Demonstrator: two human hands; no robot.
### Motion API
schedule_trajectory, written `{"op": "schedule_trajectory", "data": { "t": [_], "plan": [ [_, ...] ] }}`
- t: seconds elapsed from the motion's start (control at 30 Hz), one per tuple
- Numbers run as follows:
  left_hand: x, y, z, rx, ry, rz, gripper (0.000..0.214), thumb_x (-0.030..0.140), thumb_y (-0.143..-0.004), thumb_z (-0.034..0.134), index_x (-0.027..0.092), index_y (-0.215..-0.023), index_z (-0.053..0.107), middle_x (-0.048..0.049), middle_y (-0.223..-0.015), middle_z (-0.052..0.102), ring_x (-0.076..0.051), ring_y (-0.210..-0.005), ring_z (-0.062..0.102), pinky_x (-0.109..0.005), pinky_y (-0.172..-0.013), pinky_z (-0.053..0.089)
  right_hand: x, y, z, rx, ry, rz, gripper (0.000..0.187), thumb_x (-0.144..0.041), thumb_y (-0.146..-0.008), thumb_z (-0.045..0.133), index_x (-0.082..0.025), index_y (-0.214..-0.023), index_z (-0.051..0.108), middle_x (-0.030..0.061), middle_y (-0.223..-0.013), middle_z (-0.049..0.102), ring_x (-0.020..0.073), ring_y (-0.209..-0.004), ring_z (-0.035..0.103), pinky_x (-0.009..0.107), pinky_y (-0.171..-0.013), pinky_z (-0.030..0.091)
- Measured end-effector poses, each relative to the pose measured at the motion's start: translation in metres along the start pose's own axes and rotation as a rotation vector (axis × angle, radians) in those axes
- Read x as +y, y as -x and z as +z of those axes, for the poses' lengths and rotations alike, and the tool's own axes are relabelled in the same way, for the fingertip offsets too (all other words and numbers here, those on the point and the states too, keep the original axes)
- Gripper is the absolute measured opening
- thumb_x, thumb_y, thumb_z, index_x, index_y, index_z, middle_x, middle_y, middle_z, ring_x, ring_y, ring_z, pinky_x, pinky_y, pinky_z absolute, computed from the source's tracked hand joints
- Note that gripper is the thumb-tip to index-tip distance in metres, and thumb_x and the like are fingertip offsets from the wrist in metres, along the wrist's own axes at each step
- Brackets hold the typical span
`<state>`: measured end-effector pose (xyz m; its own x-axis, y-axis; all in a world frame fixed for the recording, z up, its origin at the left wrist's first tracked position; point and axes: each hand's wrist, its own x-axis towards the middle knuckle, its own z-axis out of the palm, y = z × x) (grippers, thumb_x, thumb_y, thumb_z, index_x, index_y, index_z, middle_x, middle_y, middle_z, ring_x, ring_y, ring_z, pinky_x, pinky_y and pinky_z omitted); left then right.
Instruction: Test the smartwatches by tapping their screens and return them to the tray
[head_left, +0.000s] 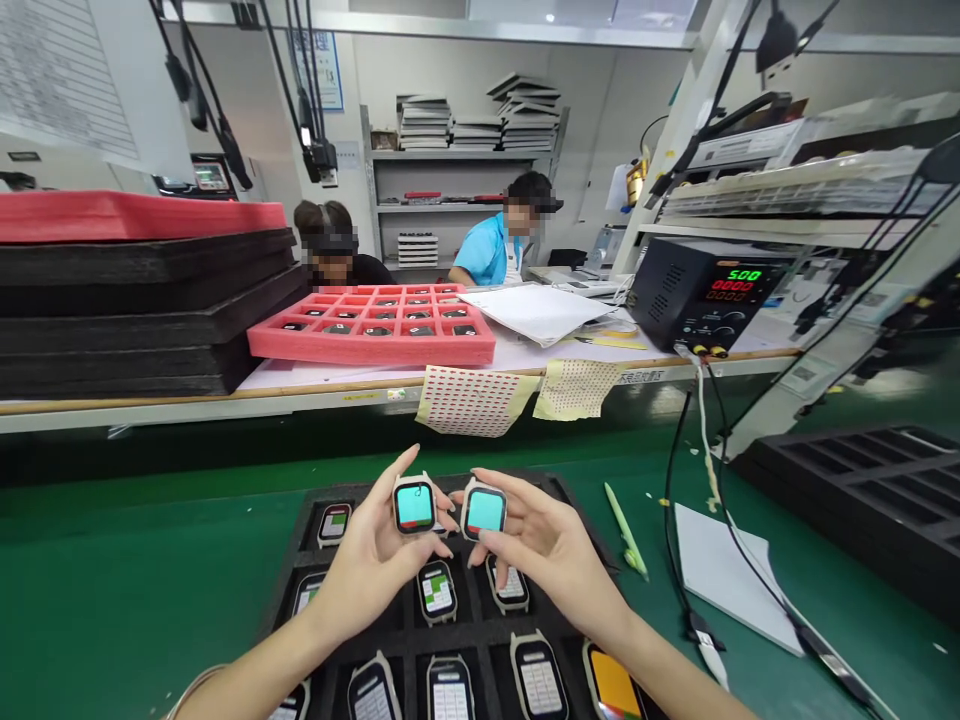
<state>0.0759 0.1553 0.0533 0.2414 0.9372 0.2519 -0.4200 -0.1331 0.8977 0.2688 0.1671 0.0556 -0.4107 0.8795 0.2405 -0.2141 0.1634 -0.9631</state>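
My left hand (390, 535) is closed round the edges of a smartwatch case (415, 504), its lit screen turquoise with a red strip at the bottom. A second smartwatch case (484, 510) with a similar turquoise screen sits in my right hand (536, 530), the thumb at its lower edge. Both watches are held side by side, a small gap between them, above a black foam tray (469, 640). In the tray's compartments lie several more strapless watches, such as one with a green and white screen (436, 590) and one with an orange screen (613, 685).
A pink foam tray (367, 350) with small parts stands on the shelf, beside stacked black trays (112, 320). A power supply (705, 295) is at right. A green pen (625, 530), white paper (731, 575) and cables lie on the green mat. Two people sit behind the shelf.
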Motion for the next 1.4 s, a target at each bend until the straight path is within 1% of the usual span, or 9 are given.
{"op": "schedule_trajectory", "data": {
  "t": [0.27, 0.4, 0.57, 0.63, 0.73, 0.8, 0.9, 1.13, 1.4],
  "plan": [
    [-0.003, -0.003, 0.000, 0.003, 0.013, -0.059, 0.066, 0.017, -0.085, 0.062, 0.024, -0.142, 0.030, -0.0078, -0.097, 0.058, -0.018, -0.083, 0.059, -0.031, -0.067, 0.053, 0.000, 0.001, -0.003, -0.021, 0.025, 0.019, 0.053, -0.020, -0.082, 0.068, -0.026, -0.131, 0.047, 0.0090, -0.107, 0.062, 0.0169, -0.074, 0.065, 0.022, -0.053, 0.053],
    [-0.003, 0.000, -0.002, -0.042, 0.067, -0.064, 0.078, 0.011, -0.079, 0.068, 0.027, -0.143, 0.026, -0.0086, -0.107, 0.055, -0.019, -0.090, 0.058, -0.034, -0.076, 0.052, -0.001, 0.003, -0.012, -0.020, 0.063, 0.114, 0.063, -0.024, -0.080, 0.070, -0.026, -0.135, 0.040, 0.0109, -0.116, 0.058, 0.0187, -0.074, 0.067, 0.024, -0.053, 0.053],
    [-0.005, 0.016, -0.020, -0.088, -0.017, -0.129, 0.082, 0.015, -0.082, 0.063, 0.031, -0.145, 0.012, -0.0074, -0.106, 0.054, -0.022, -0.093, 0.061, -0.041, -0.081, 0.052, 0.006, 0.018, -0.053, -0.027, 0.512, 0.254, 0.055, -0.034, -0.080, 0.066, -0.024, -0.131, 0.047, 0.0112, -0.112, 0.061, 0.0261, -0.085, 0.065, 0.039, -0.072, 0.055],
    [-0.007, 0.024, -0.033, -0.107, -0.196, -0.181, 0.077, 0.019, -0.084, 0.060, 0.031, -0.144, 0.013, -0.0074, -0.106, 0.056, -0.025, -0.097, 0.062, -0.044, -0.083, 0.052, 0.012, 0.027, -0.072, -0.009, 0.804, 0.252, 0.051, -0.038, -0.081, 0.065, -0.025, -0.128, 0.050, 0.0109, -0.114, 0.061, 0.0299, -0.095, 0.062, 0.047, -0.085, 0.050],
    [-0.010, 0.033, -0.055, -0.129, -0.726, -0.166, 0.060, 0.024, -0.081, 0.063, 0.029, -0.135, 0.036, -0.0090, -0.116, 0.057, -0.029, -0.110, 0.056, -0.049, -0.095, 0.044, 0.018, 0.038, -0.090, -0.057, 1.045, 0.208, 0.045, -0.043, -0.083, 0.061, -0.028, -0.125, 0.053, 0.0094, -0.130, 0.050, 0.0324, -0.120, 0.047, 0.050, -0.100, 0.038],
    [-0.013, 0.036, -0.066, -0.192, -1.045, -0.090, 0.048, 0.024, -0.077, 0.066, 0.026, -0.122, 0.049, -0.0093, -0.123, 0.055, -0.031, -0.116, 0.050, -0.048, -0.100, 0.038, 0.015, 0.041, -0.094, -0.124, 1.121, 0.174, 0.038, -0.043, -0.085, 0.058, -0.028, -0.120, 0.055, 0.0089, -0.131, 0.047, 0.0311, -0.123, 0.044, 0.047, -0.101, 0.038],
    [-0.014, 0.037, -0.073, -0.299, -1.254, -0.021, 0.042, 0.023, -0.076, 0.065, 0.023, -0.115, 0.051, -0.0090, -0.117, 0.055, -0.029, -0.110, 0.050, -0.046, -0.097, 0.041, 0.003, 0.039, -0.095, -0.217, 1.206, 0.147, 0.029, -0.040, -0.086, 0.057, -0.026, -0.112, 0.059, 0.0087, -0.120, 0.052, 0.0298, -0.115, 0.049, 0.043, -0.095, 0.042],
    [-0.002, 0.035, -0.062, -0.376, -1.442, 0.010, 0.038, 0.022, -0.079, 0.060, 0.019, -0.115, 0.049, -0.0098, -0.112, 0.051, -0.028, -0.103, 0.047, -0.045, -0.089, 0.043, -0.011, 0.034, -0.085, -0.359, 1.219, 0.115, 0.033, -0.042, -0.090, 0.054, -0.026, -0.118, 0.058, 0.0089, -0.118, 0.051, 0.0279, -0.112, 0.050, 0.039, -0.093, 0.042],
    [-0.004, 0.013, -0.018, -0.542, -1.706, 0.202, 0.024, 0.024, -0.078, 0.062, 0.009, -0.096, 0.060, -0.0160, -0.098, 0.058, -0.031, -0.093, 0.051, -0.042, -0.076, 0.044, -0.017, 0.025, -0.084, -0.467, 1.333, 0.089, 0.033, -0.037, -0.087, 0.056, -0.027, -0.119, 0.060, 0.0094, -0.117, 0.055, 0.0307, -0.106, 0.054, 0.044, -0.088, 0.046]
  ]
}}
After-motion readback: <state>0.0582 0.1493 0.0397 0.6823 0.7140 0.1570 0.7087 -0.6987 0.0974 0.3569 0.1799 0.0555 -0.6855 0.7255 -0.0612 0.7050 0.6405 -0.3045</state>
